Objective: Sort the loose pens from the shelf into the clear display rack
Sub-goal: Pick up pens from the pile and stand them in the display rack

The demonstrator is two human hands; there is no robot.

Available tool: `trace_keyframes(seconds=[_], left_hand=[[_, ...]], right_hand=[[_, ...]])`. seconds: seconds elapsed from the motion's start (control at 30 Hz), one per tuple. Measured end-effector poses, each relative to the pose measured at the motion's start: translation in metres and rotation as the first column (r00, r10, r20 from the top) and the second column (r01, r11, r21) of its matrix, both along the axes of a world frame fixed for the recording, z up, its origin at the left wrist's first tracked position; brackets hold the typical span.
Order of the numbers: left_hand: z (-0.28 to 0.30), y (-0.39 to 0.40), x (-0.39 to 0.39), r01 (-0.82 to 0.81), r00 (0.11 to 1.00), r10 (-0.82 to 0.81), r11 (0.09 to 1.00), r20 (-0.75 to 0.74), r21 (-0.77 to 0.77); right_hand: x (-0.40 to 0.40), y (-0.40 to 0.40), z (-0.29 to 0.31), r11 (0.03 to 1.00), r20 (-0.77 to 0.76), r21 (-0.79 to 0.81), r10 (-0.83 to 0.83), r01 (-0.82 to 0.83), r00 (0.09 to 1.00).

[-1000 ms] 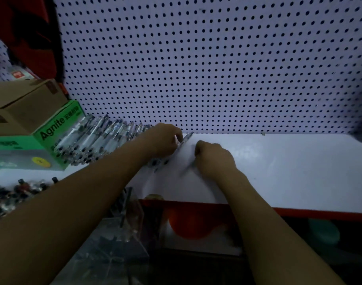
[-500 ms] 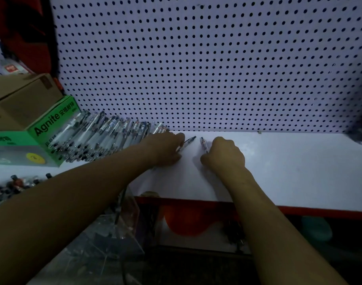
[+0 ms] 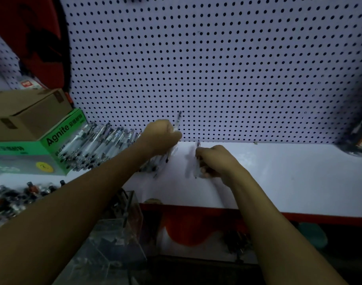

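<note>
One pen point(image 3: 178, 120) has been lifted off the shelf point(image 3: 278, 171), gripped in the left hand point(image 3: 161, 138); another pen point(image 3: 197, 159) is clasped by the right hand point(image 3: 215, 161). Loose pens point(image 3: 97, 145) remain beside them, unsorted.

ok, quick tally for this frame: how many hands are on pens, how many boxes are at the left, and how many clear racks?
Hands gripping pens: 2, left hand and right hand
Boxes: 2, brown cardboard box and green Agnite box
Clear plastic display rack: 1
Row of loose clear-barrelled pens on the white shelf: too many and too blurred to count
Total counted: 5
</note>
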State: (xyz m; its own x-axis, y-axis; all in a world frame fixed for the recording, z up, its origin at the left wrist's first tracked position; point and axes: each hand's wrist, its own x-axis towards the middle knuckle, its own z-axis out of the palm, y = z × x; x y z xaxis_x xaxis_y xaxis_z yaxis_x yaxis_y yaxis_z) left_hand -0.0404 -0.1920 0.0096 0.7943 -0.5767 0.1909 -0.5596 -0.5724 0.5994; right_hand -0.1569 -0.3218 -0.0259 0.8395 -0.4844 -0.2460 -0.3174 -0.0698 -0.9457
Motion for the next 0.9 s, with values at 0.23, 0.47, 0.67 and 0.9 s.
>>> trace_keyframes(seconds=[0.23,0.47,0.67,0.9], left_hand=[[0.04,0.047,-0.015,-0.251,0.826,0.018,0.907,-0.563,-0.339],[0.067,0.142,-0.062,-0.31,0.848,-0.006,0.805,-0.529,-0.506],[0.072,0.247,-0.082,-0.45,0.857,0.179,0.716,-0.483,-0.534],[0.077,0.355,-0.075,-0.601,0.789,0.348,0.611,-0.507,-0.515]], right_hand=[[0.002,0.038,0.034,0.98,0.174,0.178,0.056,-0.087,0.983],[0.01,0.125,0.066,0.988,0.359,0.023,0.132,-0.15,0.924],[0.008,0.216,0.085,0.947,0.408,-0.129,0.321,-0.294,0.855],[0.032,0.317,0.107,0.899,0.31,-0.087,0.433,-0.428,0.846]])
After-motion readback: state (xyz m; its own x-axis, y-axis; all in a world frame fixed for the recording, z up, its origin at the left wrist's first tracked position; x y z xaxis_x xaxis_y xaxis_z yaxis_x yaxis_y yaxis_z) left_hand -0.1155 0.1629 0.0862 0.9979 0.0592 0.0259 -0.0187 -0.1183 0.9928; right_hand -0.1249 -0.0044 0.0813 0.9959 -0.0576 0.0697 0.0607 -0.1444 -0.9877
